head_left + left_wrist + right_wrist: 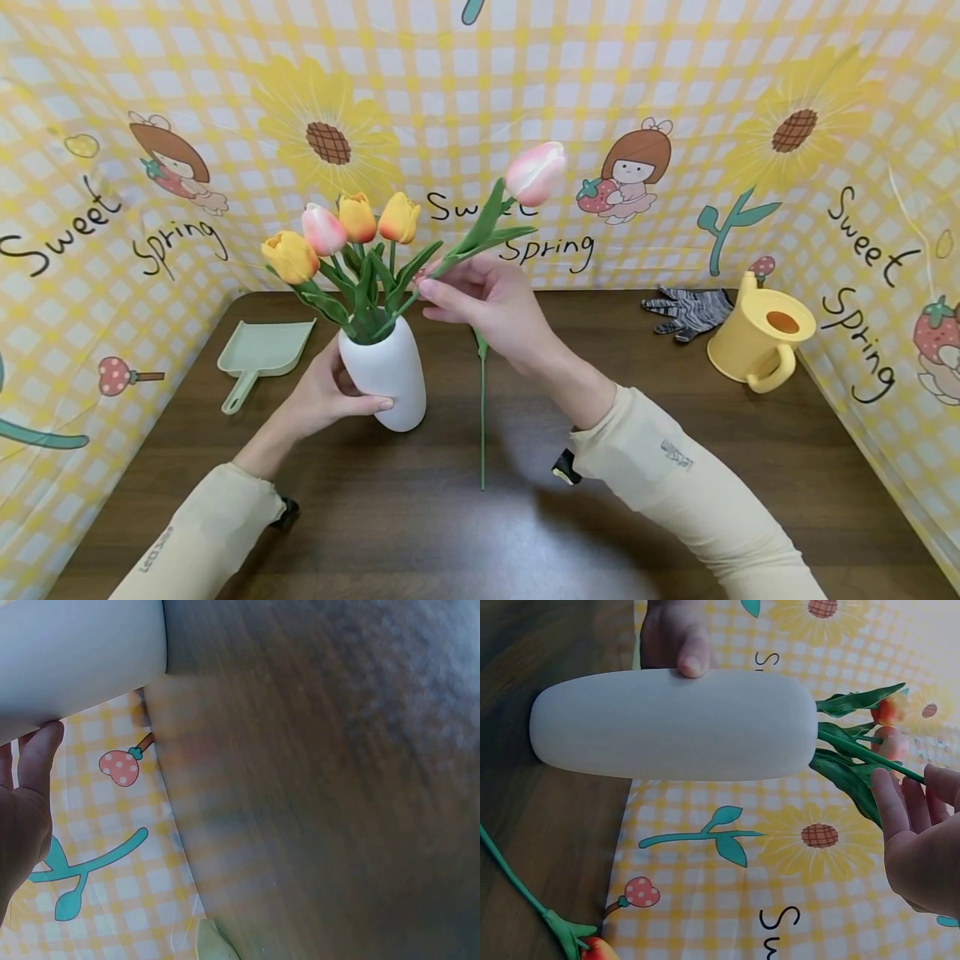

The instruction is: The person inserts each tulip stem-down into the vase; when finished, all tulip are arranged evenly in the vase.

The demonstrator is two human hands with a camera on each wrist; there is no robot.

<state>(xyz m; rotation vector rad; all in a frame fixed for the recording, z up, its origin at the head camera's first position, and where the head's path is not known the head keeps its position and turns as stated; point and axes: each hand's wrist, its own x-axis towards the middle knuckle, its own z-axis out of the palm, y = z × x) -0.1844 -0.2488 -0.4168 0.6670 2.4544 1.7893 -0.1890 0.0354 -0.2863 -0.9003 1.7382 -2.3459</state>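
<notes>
A white vase (393, 375) stands on the dark table, and my left hand (326, 392) grips its side, thumb across the front. Several yellow-orange tulips (291, 257) and a pink tulip (324, 230) stand in it. My right hand (495, 304) pinches the green stem of another pink tulip (536, 173), tilted so its lower end enters the vase mouth. In the right wrist view that stem (862, 751) runs from the fingers into the vase (675, 724). A loose tulip (483, 417) lies on the table; its orange-red bloom (598, 949) shows only in the right wrist view.
A pale green dustpan (262, 350) lies at the back left of the table (360, 517). At the back right are a grey knitted glove (688, 312) and a yellow watering can (757, 333). Yellow checked cloth (480, 92) walls the back and sides.
</notes>
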